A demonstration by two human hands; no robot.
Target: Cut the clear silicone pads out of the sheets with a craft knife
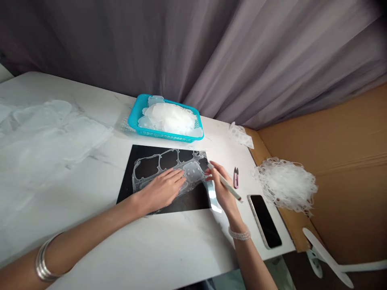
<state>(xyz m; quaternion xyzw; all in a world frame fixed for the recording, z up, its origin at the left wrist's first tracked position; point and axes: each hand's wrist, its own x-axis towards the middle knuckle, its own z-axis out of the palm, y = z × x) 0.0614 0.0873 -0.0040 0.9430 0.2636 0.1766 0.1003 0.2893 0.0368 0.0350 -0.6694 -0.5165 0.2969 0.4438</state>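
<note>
A clear plastic film (193, 171) with rounded cut-out openings lies on a black mat (184, 205). My left hand (161, 190) rests flat on the film, fingers together, holding nothing. My right hand (219, 187) grips a slim white-handled craft knife (225, 182), its tip at the film's upper right edge. A curled clear strip (213, 197) hangs off the mat's right side just below that hand. The knife's blade is too small to make out.
A turquoise basket (136, 114) of clear film stands behind the mat. Pink thread snips (236, 178), a phone (264, 221) and a heap of film scraps (286, 187) lie to the right. Loose clear sheets (51, 129) cover the marble table's left side.
</note>
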